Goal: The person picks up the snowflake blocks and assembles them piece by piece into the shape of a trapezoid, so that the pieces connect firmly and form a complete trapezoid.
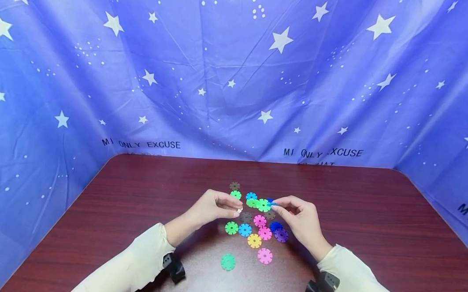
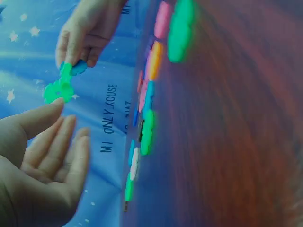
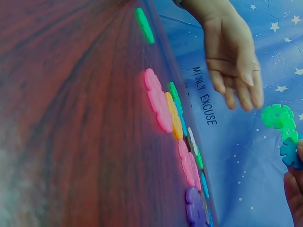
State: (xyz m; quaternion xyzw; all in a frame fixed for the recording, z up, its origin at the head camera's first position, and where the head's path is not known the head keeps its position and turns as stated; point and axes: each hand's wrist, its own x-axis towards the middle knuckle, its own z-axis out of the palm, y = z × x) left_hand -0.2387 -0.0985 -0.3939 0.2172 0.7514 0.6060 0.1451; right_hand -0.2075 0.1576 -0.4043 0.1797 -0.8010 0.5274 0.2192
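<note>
My right hand (image 1: pixel 299 215) pinches a blue notched disc (image 3: pixel 289 153) between thumb and fingers. Joined to that disc are green notched discs (image 1: pixel 263 205), forming a small chain raised above the table. Facing it from the left is my left hand (image 1: pixel 212 209), its fingers extended and thumb apart, with nothing between them in the left wrist view. A white disc (image 2: pixel 135 163) on the table shows just past its fingertips in the head view. Below the hands lie pink (image 1: pixel 259 221), light blue (image 1: pixel 245 230) and green discs (image 1: pixel 231 228).
Nearer the front are a yellow disc (image 1: pixel 254 241), a pink disc (image 1: pixel 265 256) and a teal-green disc (image 1: pixel 228 262). A purple disc (image 1: pixel 281 235) lies below the right hand. Farther back sit a grey disc (image 1: pixel 234 186) and a light blue one (image 1: pixel 251 196). A starry curtain (image 1: pixel 228 106) borders the dark red table (image 1: pixel 95 209).
</note>
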